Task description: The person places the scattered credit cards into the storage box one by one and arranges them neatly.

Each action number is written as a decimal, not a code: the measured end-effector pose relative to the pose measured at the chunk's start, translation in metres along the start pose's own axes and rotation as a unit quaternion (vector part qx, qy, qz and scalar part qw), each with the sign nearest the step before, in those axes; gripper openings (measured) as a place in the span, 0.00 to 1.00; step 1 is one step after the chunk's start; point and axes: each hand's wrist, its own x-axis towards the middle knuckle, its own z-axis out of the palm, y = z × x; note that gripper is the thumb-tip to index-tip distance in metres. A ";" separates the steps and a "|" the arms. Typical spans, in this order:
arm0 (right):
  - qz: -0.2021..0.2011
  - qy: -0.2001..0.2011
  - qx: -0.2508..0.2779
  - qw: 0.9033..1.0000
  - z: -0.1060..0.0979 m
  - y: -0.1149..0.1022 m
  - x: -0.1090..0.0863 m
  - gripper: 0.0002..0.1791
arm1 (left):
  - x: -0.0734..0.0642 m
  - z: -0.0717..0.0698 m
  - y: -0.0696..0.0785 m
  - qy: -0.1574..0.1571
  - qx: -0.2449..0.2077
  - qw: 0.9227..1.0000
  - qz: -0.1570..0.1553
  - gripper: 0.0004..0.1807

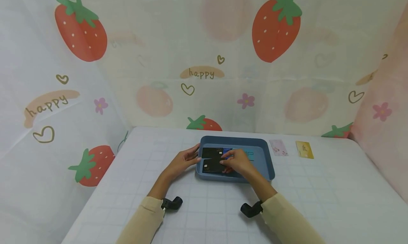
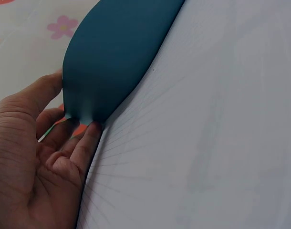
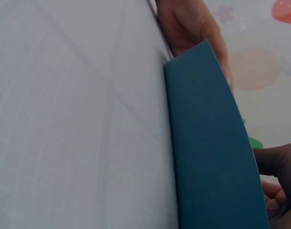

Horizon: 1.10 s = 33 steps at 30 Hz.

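Note:
A blue tray (image 1: 267,166) rests on the table. My left hand (image 1: 183,161) holds its left end, thumb at the rim and fingers against the outer wall in the left wrist view. Inside the tray on the left, one black card (image 1: 210,152) lies above another black VIP card (image 1: 211,166). The fingers of my right hand (image 1: 237,162) pinch the right end of the lower black card. Behind that hand show part of a blue card (image 1: 227,151) and a teal card (image 1: 250,156), both partly hidden. In the right wrist view, the tray's wall conceals the cards.
Right of the tray, a pale pink card (image 1: 278,147) and a gold card (image 1: 304,149) lie on the white table (image 1: 204,212). A strawberry-print curtain (image 1: 204,102) hangs behind the table's far edge.

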 end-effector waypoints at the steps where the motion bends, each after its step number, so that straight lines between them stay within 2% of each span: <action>1: 0.001 -0.002 0.000 1.000 0.001 0.000 0.000 0.11 | 0.000 0.000 0.000 0.000 -0.002 1.000 0.001 0.38; 19: 0.000 0.002 -0.016 1.000 0.011 0.004 0.004 0.10 | 0.001 -0.001 -0.002 -0.003 -0.007 1.000 0.005 0.38; 33: -0.040 0.013 -0.062 0.997 0.009 0.002 -0.002 0.07 | 0.003 -0.001 -0.003 -0.003 -0.009 1.000 0.000 0.38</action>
